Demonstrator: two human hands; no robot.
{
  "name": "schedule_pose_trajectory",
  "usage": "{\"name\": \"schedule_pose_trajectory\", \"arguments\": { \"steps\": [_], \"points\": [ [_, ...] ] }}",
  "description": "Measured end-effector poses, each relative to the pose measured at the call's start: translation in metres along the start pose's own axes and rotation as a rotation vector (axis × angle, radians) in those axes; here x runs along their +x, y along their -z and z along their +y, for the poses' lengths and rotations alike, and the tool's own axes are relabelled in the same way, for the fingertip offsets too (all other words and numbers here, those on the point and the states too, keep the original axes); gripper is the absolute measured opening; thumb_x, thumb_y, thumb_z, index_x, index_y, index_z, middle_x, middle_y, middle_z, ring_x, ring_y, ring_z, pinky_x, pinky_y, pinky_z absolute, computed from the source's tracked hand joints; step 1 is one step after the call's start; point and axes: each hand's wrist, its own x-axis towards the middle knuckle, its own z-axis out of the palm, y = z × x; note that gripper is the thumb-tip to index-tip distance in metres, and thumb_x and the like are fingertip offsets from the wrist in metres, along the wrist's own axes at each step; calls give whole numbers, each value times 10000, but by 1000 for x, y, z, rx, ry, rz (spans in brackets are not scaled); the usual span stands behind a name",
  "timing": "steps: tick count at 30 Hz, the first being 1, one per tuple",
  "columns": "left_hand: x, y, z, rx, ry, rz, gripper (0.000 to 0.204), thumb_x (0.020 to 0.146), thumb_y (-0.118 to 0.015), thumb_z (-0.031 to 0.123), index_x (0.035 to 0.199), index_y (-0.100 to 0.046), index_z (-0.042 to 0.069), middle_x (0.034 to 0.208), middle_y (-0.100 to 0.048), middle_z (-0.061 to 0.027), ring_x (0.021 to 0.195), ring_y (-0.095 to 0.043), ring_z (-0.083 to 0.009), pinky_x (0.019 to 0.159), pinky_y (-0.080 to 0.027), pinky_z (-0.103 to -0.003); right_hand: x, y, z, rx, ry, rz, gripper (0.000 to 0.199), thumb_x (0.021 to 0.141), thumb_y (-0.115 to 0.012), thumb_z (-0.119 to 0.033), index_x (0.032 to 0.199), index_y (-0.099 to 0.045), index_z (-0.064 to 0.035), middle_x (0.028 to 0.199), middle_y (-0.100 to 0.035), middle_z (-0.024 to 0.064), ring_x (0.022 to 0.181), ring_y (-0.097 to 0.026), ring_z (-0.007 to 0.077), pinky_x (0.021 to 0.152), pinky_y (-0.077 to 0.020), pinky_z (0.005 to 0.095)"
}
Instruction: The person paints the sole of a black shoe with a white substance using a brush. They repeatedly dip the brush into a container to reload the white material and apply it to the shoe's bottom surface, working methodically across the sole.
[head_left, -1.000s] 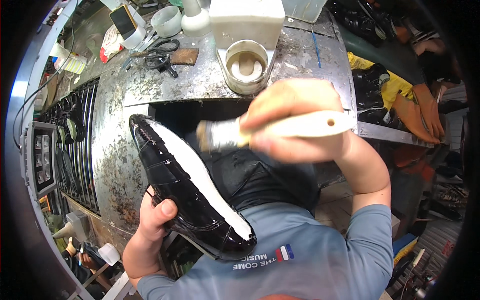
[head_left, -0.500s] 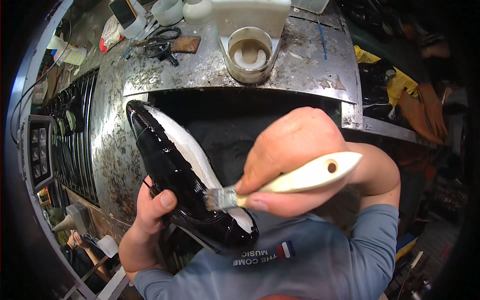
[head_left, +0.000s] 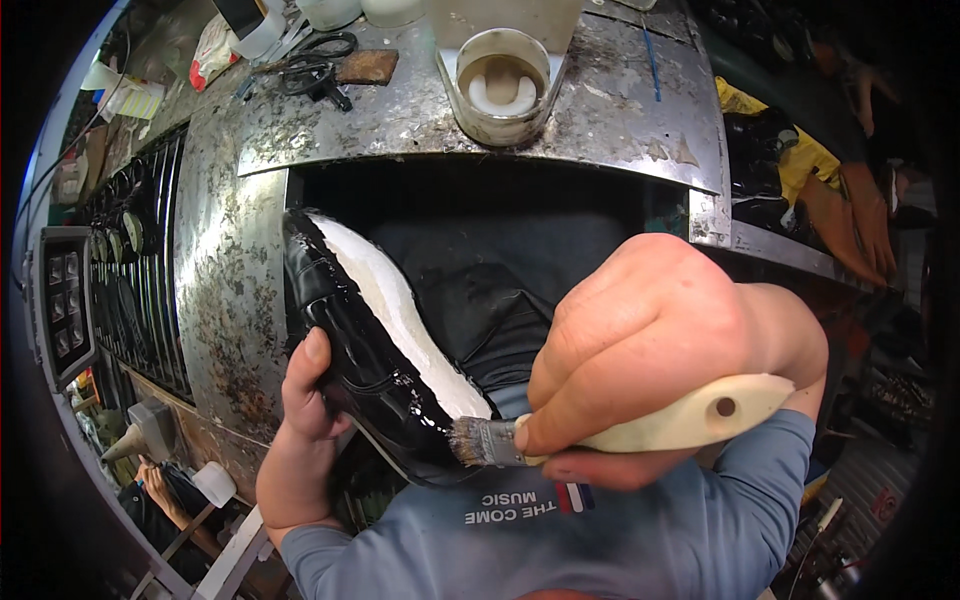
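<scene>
— What moved just now?
— The right hand (head_left: 650, 340), gripping the brush (head_left: 600, 432), came down — its bristles now touch the near end of the shoe (head_left: 365, 350).
— And the shoe?
— Over the lap, white underside up, held in the left hand (head_left: 305, 420). The wet white coat now looks nearly complete.

This is a shoemaking or shoe-repair workshop — a cramped, well-used one. At twelve o'clock a pitted, glue-spattered metal workbench (head_left: 620, 100) curves around the worker, bearing an open tub of white paste (head_left: 503, 85), black scissors (head_left: 315, 68) and a small brown block (head_left: 366, 66). At three o'clock lie heaped yellow and orange rags or gloves (head_left: 820, 180) — at nine o'clock, a ribbed metal rack (head_left: 140, 270).
</scene>
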Motion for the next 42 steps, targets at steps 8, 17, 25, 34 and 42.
{"name": "schedule_pose_trajectory", "arguments": {
  "steps": [8, 17, 25, 34, 42],
  "points": [
    [16, -9, -44, -403, 110, 109, 740, 1046, -457, 500, 1638, -231, 119, 1630, -376, -152, 1486, -397, -341, 1226, -332, -545, 13, 4, 3, 26, 78, 23, 133, 744, -823, -29, 868, -783, -1, 783, -708, 97, 604, -681, 198, 500, -537, 280],
    [32, -5, -92, -604, 169, 102, 748, 1024, -506, 481, 1624, -260, 110, 1600, -411, -158, 1454, -432, -339, 1206, -359, -536, 46, -1, 11, 143, 226, 109, 134, 709, -800, 11, 838, -764, 16, 769, -695, 128, 606, -683, 228, 504, -540, 302],
    [45, 0, -101, -654, 157, 73, 755, 1004, -549, 465, 1611, -285, 101, 1573, -442, -164, 1425, -464, -337, 1188, -383, -528, 50, -15, 30, 387, 234, 146, 97, 726, -750, 46, 818, -719, 33, 731, -669, 158, 617, -675, 309, 519, -540, 369],
    [54, 8, -115, -706, 185, 93, 764, 982, -598, 446, 1597, -314, 91, 1543, -477, -170, 1393, -500, -335, 1168, -410, -519, 54, 2, 31, 337, -143, -225, 49, 763, -713, -53, 807, -705, -32, 725, -673, 99, 628, -649, 312, 540, -523, 371],
    [63, 12, -126, -736, 193, 101, 772, 963, -641, 429, 1584, -340, 82, 1516, -508, -176, 1364, -531, -333, 1151, -434, -510, 52, 4, 45, 304, -126, -258, 85, 738, -712, -96, 775, -706, -21, 690, -675, 107, 631, -660, 297, 567, -512, 371]
  ]
}}
